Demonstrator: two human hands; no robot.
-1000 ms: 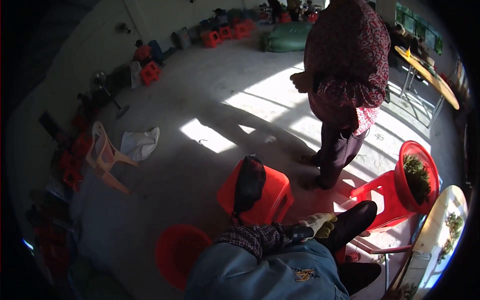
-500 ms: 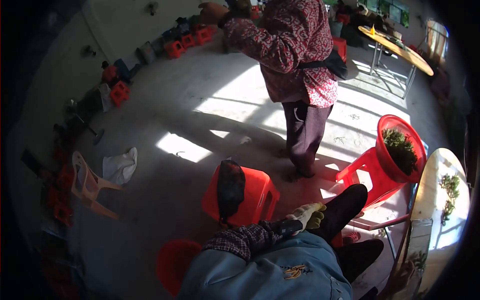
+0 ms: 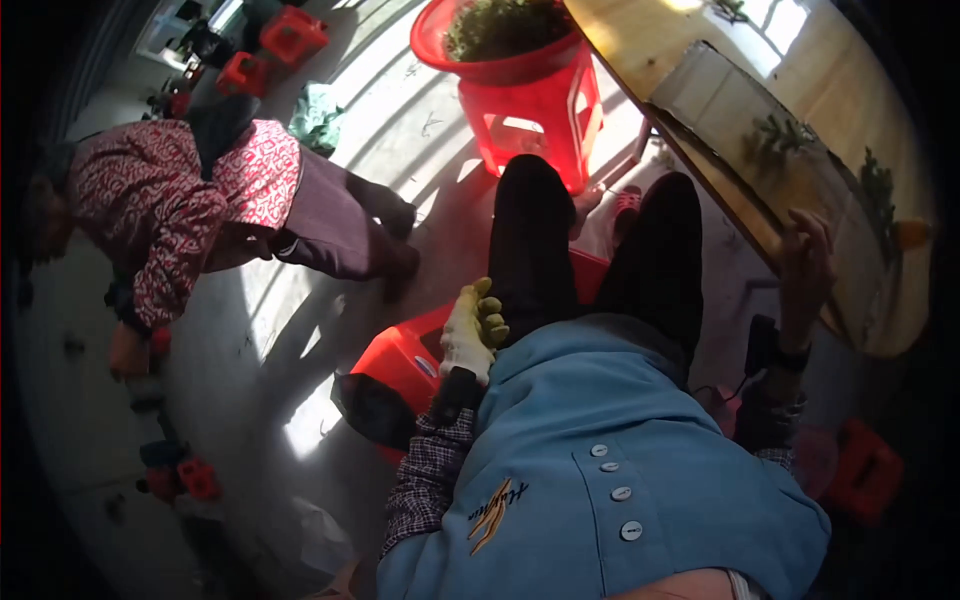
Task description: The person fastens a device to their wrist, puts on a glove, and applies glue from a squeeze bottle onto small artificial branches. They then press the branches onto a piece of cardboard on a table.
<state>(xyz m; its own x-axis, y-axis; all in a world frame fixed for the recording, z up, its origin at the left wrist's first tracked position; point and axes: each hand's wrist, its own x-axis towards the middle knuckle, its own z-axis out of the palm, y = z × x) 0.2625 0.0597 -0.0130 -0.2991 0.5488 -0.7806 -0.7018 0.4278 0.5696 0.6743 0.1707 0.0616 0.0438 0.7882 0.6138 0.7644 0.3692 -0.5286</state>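
The left hand (image 3: 472, 330), in a pale glove with fingers curled loosely together and holding nothing, rests against the thigh just above a red stool (image 3: 405, 365). The right hand (image 3: 805, 265) (bare, fingers spread) lies flat on the edge of a wooden table (image 3: 640, 40) strewn with green sprigs (image 3: 770, 140). Another person (image 3: 190, 215) bends nearby.

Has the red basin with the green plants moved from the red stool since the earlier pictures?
No. The red basin sits on top of the red stool as before; only its place in the picture has shifted, because the head camera has turned.
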